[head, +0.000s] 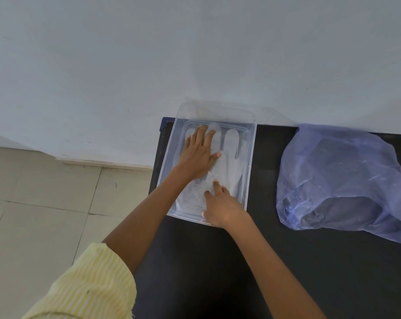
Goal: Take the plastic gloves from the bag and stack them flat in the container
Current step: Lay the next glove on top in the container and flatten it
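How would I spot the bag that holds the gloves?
Find the black table by the white wall. On it, right of the clear container, lies the bag. It alone is crumpled and bluish, not a stiff box.

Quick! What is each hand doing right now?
Left hand: open, pressing flat on the glove in the container.
Right hand: open, fingers touching the glove, holding nothing.
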